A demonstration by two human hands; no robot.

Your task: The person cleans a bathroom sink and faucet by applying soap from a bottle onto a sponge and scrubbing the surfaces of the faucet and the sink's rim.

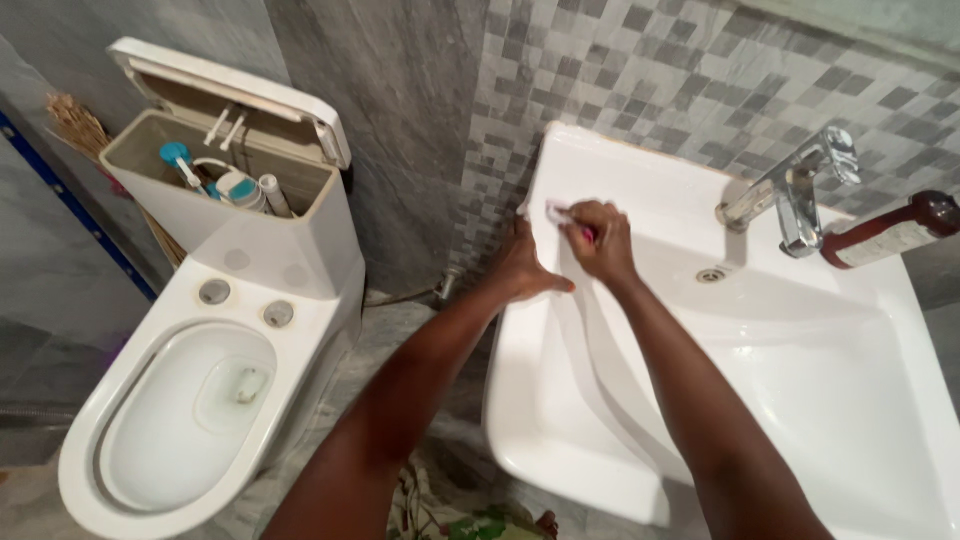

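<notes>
A: Brush [562, 215]: location relative to the washbasin [760, 400]?

B: On the basin's left rim, far corner. The right hand [603, 240] is clenched around its pink handle, bristles against the rim.

A: Left hand [525, 268]?

B: Flat on the same rim, fingers together, just beside the right hand.

A: Other items?

B: Chrome tap [795, 190] at the basin's back; toilet [200, 400] left of the basin, cistern lid [235, 95] raised.
</notes>
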